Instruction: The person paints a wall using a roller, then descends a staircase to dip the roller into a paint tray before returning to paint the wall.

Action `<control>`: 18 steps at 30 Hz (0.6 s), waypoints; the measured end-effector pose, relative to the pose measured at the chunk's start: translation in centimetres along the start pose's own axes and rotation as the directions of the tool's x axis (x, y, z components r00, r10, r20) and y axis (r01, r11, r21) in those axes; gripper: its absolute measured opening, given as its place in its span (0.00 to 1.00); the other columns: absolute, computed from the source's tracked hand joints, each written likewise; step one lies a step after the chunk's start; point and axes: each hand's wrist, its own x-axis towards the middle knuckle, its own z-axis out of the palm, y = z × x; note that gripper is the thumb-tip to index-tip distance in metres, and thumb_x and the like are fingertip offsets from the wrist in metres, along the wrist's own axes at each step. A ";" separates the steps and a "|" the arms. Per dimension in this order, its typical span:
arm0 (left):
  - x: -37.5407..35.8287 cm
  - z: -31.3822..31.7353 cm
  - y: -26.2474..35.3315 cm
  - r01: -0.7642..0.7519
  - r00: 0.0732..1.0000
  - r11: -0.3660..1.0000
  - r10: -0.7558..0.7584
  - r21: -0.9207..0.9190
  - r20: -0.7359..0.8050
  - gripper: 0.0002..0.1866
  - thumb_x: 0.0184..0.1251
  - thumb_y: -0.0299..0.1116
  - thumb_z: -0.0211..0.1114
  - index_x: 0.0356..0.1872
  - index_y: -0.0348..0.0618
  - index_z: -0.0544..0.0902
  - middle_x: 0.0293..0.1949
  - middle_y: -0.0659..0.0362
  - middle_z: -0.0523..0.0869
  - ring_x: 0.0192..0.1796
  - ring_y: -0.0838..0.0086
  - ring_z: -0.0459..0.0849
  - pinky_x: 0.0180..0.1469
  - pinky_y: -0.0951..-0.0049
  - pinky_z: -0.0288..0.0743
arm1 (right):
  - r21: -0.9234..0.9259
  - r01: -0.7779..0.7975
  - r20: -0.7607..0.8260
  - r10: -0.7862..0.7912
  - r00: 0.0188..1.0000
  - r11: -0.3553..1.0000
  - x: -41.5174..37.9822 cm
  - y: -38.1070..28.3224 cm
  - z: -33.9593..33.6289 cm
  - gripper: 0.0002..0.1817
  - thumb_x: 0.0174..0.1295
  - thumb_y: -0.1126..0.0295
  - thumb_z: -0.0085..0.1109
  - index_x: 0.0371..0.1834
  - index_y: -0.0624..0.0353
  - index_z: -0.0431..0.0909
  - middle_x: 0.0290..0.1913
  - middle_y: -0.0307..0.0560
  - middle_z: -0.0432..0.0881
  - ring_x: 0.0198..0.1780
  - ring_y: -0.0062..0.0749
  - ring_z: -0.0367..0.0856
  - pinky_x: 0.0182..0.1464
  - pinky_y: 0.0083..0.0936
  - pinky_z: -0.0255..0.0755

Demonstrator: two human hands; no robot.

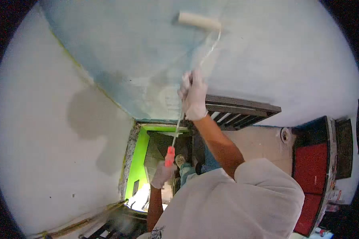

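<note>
A paint roller [199,20] with a pale cover is up against the partly painted bluish wall [123,44]; its thin metal frame runs down to my right hand. My right hand [194,95], in a whitish glove, is closed around the upper part of the roller's pole. Lower down, my left hand [162,175], also gloved, is wrapped around the lower end of the pole near its red grip [170,156]. The roller is slightly blurred.
A dark slatted wooden piece [243,109] juts out beside my right forearm. A bright green door frame [137,163] stands at lower left, next to a white wall [36,147]. To the right is a red and black cabinet [310,175]. My shoe [180,160] shows below.
</note>
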 end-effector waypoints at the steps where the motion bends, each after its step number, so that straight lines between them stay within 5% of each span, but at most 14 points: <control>1: 0.4 -0.2 1.2 -0.107 0.993 0.994 0.106 -0.015 -0.044 0.14 0.50 0.37 0.66 0.20 0.35 0.78 0.14 0.59 0.76 0.19 0.74 0.75 0.24 0.67 0.69 | 0.013 0.016 -0.012 -0.015 1.000 1.000 -0.4 -1.5 0.7 0.22 0.70 0.49 0.45 0.21 0.47 0.65 0.12 0.29 0.60 0.11 0.17 0.55 0.14 0.20 0.48; 4: 2.6 0.8 4.2 -0.115 0.966 0.935 0.184 0.334 -0.181 0.14 0.49 0.39 0.66 0.22 0.36 0.80 0.16 0.57 0.79 0.20 0.73 0.78 0.25 0.66 0.70 | -0.042 0.127 0.072 -0.123 0.990 0.991 0.0 -6.1 1.7 0.21 0.71 0.50 0.43 0.24 0.50 0.67 0.18 0.30 0.64 0.14 0.15 0.57 0.16 0.18 0.51; 5: 2.5 1.0 5.0 -0.091 0.980 0.956 0.135 0.280 -0.146 0.16 0.48 0.42 0.66 0.26 0.36 0.83 0.19 0.54 0.82 0.25 0.71 0.82 0.29 0.64 0.72 | -0.083 0.206 0.061 -0.202 0.978 0.975 -0.5 -7.2 1.1 0.20 0.71 0.52 0.43 0.24 0.51 0.67 0.19 0.30 0.65 0.14 0.15 0.57 0.16 0.18 0.51; 6: 3.1 1.7 4.3 -0.200 0.964 0.942 0.239 0.270 -0.121 0.14 0.51 0.40 0.67 0.31 0.38 0.84 0.25 0.54 0.84 0.30 0.73 0.83 0.34 0.66 0.74 | 0.084 0.060 0.000 -0.060 0.998 0.995 -1.3 -8.6 0.3 0.20 0.71 0.53 0.43 0.24 0.52 0.67 0.18 0.31 0.64 0.14 0.15 0.57 0.16 0.19 0.51; 7: 3.7 2.5 3.6 -0.307 0.936 0.917 0.339 0.256 -0.094 0.14 0.54 0.38 0.68 0.37 0.39 0.85 0.30 0.54 0.87 0.35 0.74 0.84 0.40 0.69 0.77 | 0.035 0.119 0.007 -0.119 0.993 0.992 -2.2 -9.7 -1.5 0.20 0.72 0.54 0.41 0.23 0.52 0.66 0.16 0.31 0.62 0.14 0.16 0.56 0.16 0.19 0.50; 8: 2.5 3.6 6.9 -0.232 0.952 0.868 0.295 0.439 -0.082 0.12 0.56 0.34 0.68 0.39 0.40 0.85 0.32 0.56 0.87 0.36 0.75 0.84 0.42 0.71 0.77 | 0.049 0.201 0.040 -0.203 0.978 0.978 -2.6 -10.5 -3.6 0.25 0.73 0.47 0.37 0.22 0.51 0.67 0.13 0.29 0.57 0.12 0.17 0.51 0.15 0.18 0.46; 10: 5.8 5.6 4.2 -0.585 0.795 0.780 0.606 0.222 -0.035 0.12 0.56 0.34 0.69 0.40 0.39 0.85 0.32 0.57 0.87 0.36 0.76 0.84 0.41 0.74 0.76 | 0.089 0.308 -0.074 -0.302 0.950 0.947 -3.1 -12.8 -7.8 0.25 0.73 0.46 0.37 0.22 0.51 0.67 0.13 0.29 0.56 0.12 0.17 0.50 0.15 0.19 0.46; 15: 5.1 13.3 10.0 -0.556 0.830 0.699 0.496 0.450 0.256 0.12 0.58 0.34 0.68 0.39 0.36 0.85 0.32 0.58 0.87 0.36 0.78 0.84 0.40 0.76 0.76 | 0.109 0.498 -0.442 -0.406 0.800 0.860 -5.1 -19.1 -21.0 0.27 0.72 0.44 0.38 0.24 0.54 0.68 0.14 0.29 0.56 0.13 0.17 0.49 0.16 0.19 0.45; 16: 4.8 16.1 11.1 -0.725 0.685 0.585 0.668 0.364 0.290 0.13 0.58 0.34 0.68 0.39 0.35 0.84 0.31 0.59 0.87 0.35 0.79 0.83 0.40 0.76 0.76 | 0.082 0.533 -0.479 -0.436 0.762 0.842 -6.6 -20.8 -23.5 0.26 0.72 0.45 0.38 0.27 0.54 0.70 0.14 0.29 0.58 0.13 0.16 0.50 0.16 0.19 0.46; 18: 4.4 20.0 12.2 -0.814 0.579 0.531 0.720 0.234 0.383 0.12 0.58 0.34 0.68 0.38 0.35 0.84 0.29 0.58 0.87 0.33 0.79 0.83 0.38 0.75 0.76 | 0.014 0.607 -0.548 -0.502 0.669 0.794 -10.0 -24.5 -27.4 0.25 0.73 0.46 0.38 0.29 0.55 0.71 0.15 0.29 0.59 0.14 0.16 0.51 0.17 0.18 0.48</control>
